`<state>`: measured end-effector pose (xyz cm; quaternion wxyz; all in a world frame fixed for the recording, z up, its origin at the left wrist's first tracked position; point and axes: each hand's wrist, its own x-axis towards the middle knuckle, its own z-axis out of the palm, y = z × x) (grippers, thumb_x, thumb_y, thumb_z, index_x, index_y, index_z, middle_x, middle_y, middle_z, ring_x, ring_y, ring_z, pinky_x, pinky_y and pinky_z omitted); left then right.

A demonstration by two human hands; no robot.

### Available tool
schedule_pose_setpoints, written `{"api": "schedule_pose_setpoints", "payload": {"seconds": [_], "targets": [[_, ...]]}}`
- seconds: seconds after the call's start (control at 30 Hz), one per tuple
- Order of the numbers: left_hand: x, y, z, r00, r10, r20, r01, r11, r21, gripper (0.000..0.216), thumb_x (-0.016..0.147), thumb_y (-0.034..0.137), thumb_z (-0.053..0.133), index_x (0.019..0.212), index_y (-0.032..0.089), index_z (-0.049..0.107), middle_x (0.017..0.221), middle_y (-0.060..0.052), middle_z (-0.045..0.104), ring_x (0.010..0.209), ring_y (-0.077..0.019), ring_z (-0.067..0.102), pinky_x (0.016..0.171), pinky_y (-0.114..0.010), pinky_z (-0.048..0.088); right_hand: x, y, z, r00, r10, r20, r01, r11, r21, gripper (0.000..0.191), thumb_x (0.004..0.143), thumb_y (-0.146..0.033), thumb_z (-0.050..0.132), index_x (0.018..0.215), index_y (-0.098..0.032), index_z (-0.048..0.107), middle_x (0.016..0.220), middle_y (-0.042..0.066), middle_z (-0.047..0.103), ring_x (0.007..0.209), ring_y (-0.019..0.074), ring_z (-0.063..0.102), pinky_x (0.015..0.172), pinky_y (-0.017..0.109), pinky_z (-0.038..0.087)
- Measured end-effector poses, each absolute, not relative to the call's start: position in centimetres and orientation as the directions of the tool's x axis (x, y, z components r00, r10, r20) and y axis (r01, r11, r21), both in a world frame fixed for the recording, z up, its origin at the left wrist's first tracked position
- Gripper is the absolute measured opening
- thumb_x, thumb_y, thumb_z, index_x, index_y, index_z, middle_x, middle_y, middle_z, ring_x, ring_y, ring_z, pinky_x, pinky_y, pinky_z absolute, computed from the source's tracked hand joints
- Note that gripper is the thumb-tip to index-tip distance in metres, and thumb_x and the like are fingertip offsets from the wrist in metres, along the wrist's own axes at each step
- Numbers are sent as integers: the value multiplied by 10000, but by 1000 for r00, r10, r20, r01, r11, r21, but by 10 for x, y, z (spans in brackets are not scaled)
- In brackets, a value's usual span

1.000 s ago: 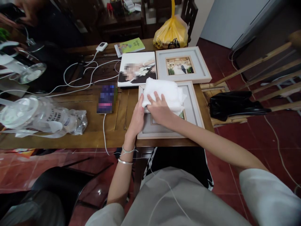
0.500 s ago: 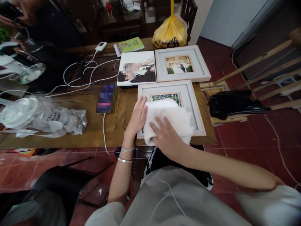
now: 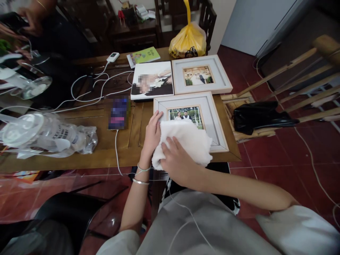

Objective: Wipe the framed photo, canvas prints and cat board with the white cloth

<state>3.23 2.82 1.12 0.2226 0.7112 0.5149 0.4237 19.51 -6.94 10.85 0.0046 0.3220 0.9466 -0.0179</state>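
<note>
A white cloth (image 3: 190,140) covers the lower left part of a pale wooden picture frame (image 3: 218,120), whose photo shows above it. On top of the cloth lies my right hand (image 3: 178,159), fingers slightly bent, holding it against the frame. My left hand (image 3: 153,132) rests along the frame's left edge, with its fingers stretched out beside the cloth. Behind this frame lies a second picture frame (image 3: 225,83) with a photo. To the left of that one is a photo panel (image 3: 167,86) with a partly blurred picture.
A phone (image 3: 118,113) on a white cable and bagged plastic cups (image 3: 50,131) are on the wooden table (image 3: 106,156). Farther back are a green booklet (image 3: 146,55) and a yellow plastic bag (image 3: 188,40). A wooden chair (image 3: 247,95) holds a black bag (image 3: 252,117). Another person's hand (image 3: 33,21) shows upper left.
My right hand has drawn the cloth left and toward me, uncovering more of the photo. Its fingers look more bent. My left hand stays at the frame's left edge.
</note>
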Motion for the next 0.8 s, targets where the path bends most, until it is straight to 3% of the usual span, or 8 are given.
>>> {"api": "schedule_pose_setpoints", "payload": {"seconds": [0.23,0.53,0.8], "targets": [[30,27,17,187,913,363,581,-401,708,417,1085,403,407,1436,245,567,1546,-111,547,1513,-272,420,1279,-556,299,216,-70,97,-776,630,24,630,776,-6,311,977,-176,509,1007,-195,817,1389,173,662,1340,380,565,1144,648,384],[33,29,17,230,890,394,613,-447,652,389,1081,372,415,1334,191,649,1478,-135,613,1515,-277,420,1261,-584,322,324,-72,117,-687,720,-99,720,693,48,234,737,-42,641,823,-198,792,1290,180,710,1284,372,601,1146,657,360],[34,27,13,251,886,389,636,-454,624,397,1044,370,502,1393,206,600,1537,-129,557,1550,-293,353,1269,-599,295,249,-60,109,-780,620,-87,625,779,-51,260,909,-134,579,1000,-193,815,1449,183,614,1387,401,514,1144,684,347]]}}
